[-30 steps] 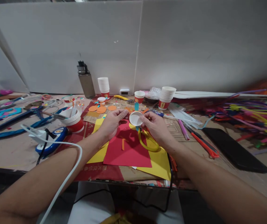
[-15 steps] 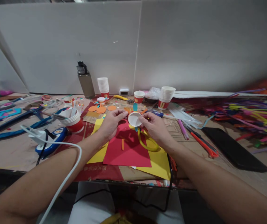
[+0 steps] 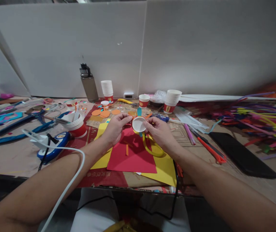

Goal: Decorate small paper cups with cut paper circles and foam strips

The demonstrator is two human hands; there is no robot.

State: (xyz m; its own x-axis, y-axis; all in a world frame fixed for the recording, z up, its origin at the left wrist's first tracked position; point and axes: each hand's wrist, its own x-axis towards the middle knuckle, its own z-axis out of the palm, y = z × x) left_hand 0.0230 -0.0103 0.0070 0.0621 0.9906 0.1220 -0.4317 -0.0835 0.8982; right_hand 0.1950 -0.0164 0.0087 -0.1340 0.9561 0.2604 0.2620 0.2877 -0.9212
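A small paper cup [image 3: 139, 124] is held up over the sheets, its white inside turned toward me. Teal strips [image 3: 139, 111] stick out above and below it, and orange bits show at its sides. My right hand [image 3: 158, 130] pinches the cup's right rim between thumb and fingers. On the other side, my left hand [image 3: 116, 127] is closed with its fingertips at the cup's left edge; exactly what they grip there is partly hidden. Underneath lie a red paper sheet [image 3: 133, 161], yellow sheets [image 3: 163, 170] and a thin orange strip [image 3: 127, 150]. Yellow-handled scissors [image 3: 156, 154] rest beside my right hand.
Stacked cups [image 3: 172, 101], orange discs [image 3: 104, 114] and a bottle [image 3: 89, 87] stand or lie toward the back. At left are a cup of tools [image 3: 76, 129] and a blue-and-white device [image 3: 53, 149] with cables. A black phone-like slab [image 3: 244, 154] and pipe cleaners [image 3: 261, 125] lie right.
Almost nothing differs. The cup has tilted very slightly in my fingers, and both hands keep their places.
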